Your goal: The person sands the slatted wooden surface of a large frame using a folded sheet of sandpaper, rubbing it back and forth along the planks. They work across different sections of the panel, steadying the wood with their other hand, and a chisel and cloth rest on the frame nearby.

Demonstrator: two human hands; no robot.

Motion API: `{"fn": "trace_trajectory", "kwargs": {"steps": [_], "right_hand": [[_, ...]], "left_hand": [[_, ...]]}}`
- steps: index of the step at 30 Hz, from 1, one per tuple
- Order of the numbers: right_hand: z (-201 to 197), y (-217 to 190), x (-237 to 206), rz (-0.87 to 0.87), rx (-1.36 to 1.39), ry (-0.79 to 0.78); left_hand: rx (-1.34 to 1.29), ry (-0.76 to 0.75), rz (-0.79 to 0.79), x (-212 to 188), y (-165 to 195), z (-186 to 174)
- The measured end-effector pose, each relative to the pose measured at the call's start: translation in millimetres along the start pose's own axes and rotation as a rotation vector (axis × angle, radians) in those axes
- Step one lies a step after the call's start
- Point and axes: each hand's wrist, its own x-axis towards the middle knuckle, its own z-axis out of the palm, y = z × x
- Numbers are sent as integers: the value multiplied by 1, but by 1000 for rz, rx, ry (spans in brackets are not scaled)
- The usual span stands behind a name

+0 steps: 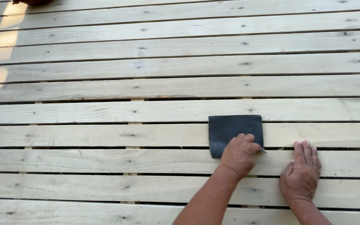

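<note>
Item: dark grey sheet of sandpaper, roughly rectangular, laid flat on a pale wooden slat surface. The sheet's long axis is set across the view, parallel to the slats, and it spans one slat and the dark gaps at either side. The left hand is laid on the sheet's lower right portion, fingers curled and pressed down on it, pinning rather than lifting; the sheet extends up and to the left from this hand. The right hand is placed flat on bare wood just beside, to the right, fingers extended together, nothing held; it is apart from the sheet, so the left hand is the nearer. Surface: long unfinished boards run left to right, with knots, nail heads and narrow gaps. Patches of sunlight are noted at the upper left. A dark object at the top left edge cannot be identified.
</note>
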Motion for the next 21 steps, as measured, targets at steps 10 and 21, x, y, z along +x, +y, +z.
{"fn": "trace_trajectory", "kwargs": {"steps": [10, 21], "right_hand": [[-10, 54, 0, 189, -88, 23], [-17, 41, -8, 194, -120, 15]], "left_hand": [[142, -53, -216, -28, -44, -72], [126, -94, -180, -21, -15, -61]]}}
